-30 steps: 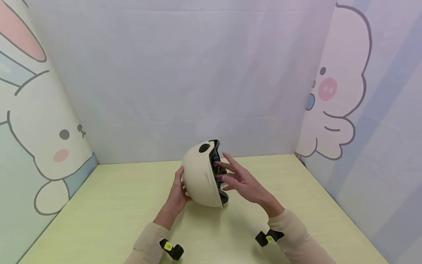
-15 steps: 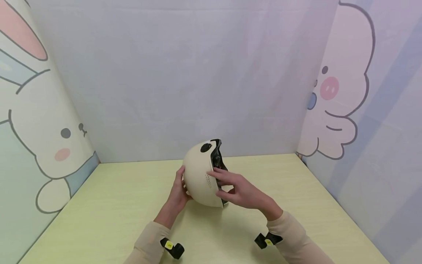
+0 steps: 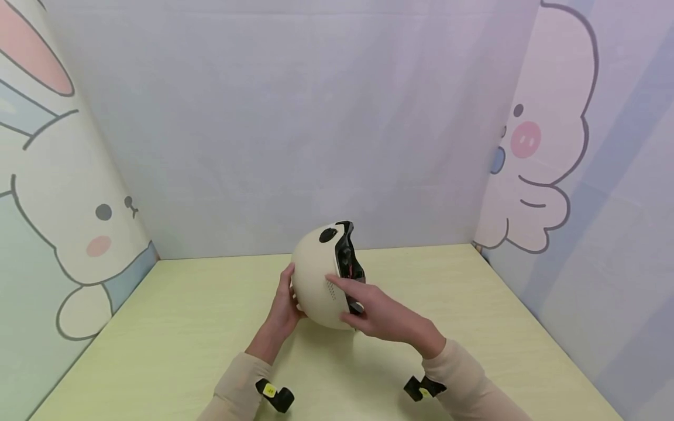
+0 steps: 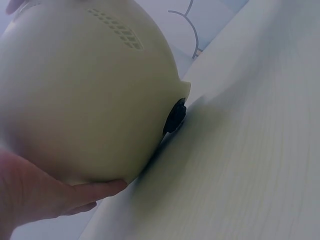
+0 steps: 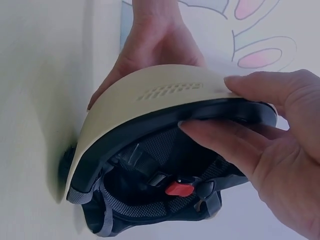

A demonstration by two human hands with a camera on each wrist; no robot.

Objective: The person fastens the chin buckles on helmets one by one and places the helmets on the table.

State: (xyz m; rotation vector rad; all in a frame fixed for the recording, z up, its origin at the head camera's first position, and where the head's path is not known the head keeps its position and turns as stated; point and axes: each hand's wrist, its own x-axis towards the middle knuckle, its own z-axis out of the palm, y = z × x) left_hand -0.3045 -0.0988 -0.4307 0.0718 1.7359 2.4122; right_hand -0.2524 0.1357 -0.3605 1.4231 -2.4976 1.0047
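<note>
A cream helmet (image 3: 316, 280) stands tipped on its side on the table, its black-lined opening facing right. My left hand (image 3: 284, 301) holds the rounded crown from the left; in the left wrist view its fingers (image 4: 100, 191) lie along the lower shell. At the opening, my right hand (image 3: 387, 313) grips the rim, one fingertip on the outer shell near the small vent holes and another digit at the black edge in the right wrist view. Inside, a red buckle piece (image 5: 180, 188), dark padding and grey straps (image 5: 107, 210) show. Some right fingers are partly hidden.
The pale yellow-green table (image 3: 174, 327) runs back to a plain light curtain (image 3: 316, 117). Side panels carry a rabbit drawing (image 3: 68, 234) on the left and a pink-nosed figure (image 3: 547, 152) on the right. A small black camera sits on each sleeve.
My right hand has moved from the helmet's inner opening leftward and down onto its rim and outer shell. The left hand and the helmet stay nearly still.
</note>
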